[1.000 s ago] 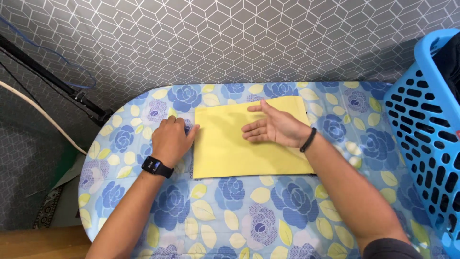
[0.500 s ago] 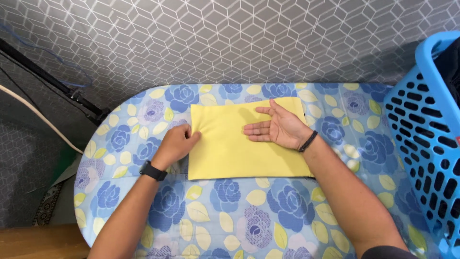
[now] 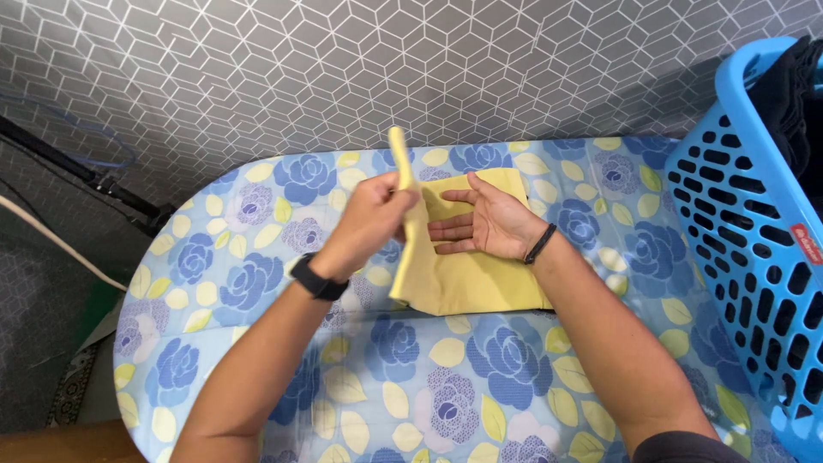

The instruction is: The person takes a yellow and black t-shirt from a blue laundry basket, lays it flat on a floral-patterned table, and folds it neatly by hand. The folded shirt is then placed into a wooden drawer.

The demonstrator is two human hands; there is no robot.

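Note:
A folded yellow cloth (image 3: 480, 279) lies on a table with a blue-and-yellow floral cover (image 3: 411, 377). My left hand (image 3: 373, 219), with a black watch on its wrist, grips the cloth's left edge and holds it lifted upright above the table. Flat on the right part of the cloth rests my right hand (image 3: 484, 225), fingers spread and pointing left, a black band on its wrist. The lifted flap stands between the two hands.
A blue perforated plastic basket (image 3: 746, 223) with dark clothing inside stands at the right edge of the table. A grey wall with a cube pattern (image 3: 343, 69) runs behind. Cables and a dark pole (image 3: 77, 167) hang at the left.
My left hand has taken hold of the cloth's left edge and raised it up and rightward. My right hand has stayed pressed on the cloth.

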